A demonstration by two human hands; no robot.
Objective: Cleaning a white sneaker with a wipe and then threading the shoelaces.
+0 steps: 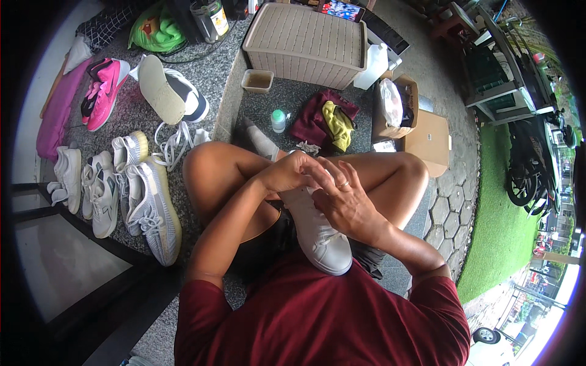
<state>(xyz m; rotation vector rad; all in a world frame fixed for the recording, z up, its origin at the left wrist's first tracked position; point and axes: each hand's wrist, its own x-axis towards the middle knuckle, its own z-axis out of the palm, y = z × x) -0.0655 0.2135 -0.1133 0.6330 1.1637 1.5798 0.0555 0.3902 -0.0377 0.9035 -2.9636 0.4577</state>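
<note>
A white sneaker (317, 238) lies on my lap, its toe toward my body and its laces partly in sight. Over its upper end my two hands meet. My left hand (288, 172) has curled fingers, closed close against the right one. My right hand (350, 206), with a ring on one finger, bends its thumb and forefinger together, while other fingers stick up. What the fingertips hold is too small and covered to make out. Beyond my crossed legs a small bottle with a green cap (278, 121) stands near a maroon cloth (314, 119) and a yellow-green cloth (337, 126).
Several light sneakers (152, 213) and a pink pair (108, 91) line the stone ledge at left. Ahead are a beige lidded box (305, 36), a tub of brownish liquid (257, 81), a white jug (372, 66) and cardboard boxes (425, 140). Green turf (494, 213) lies right.
</note>
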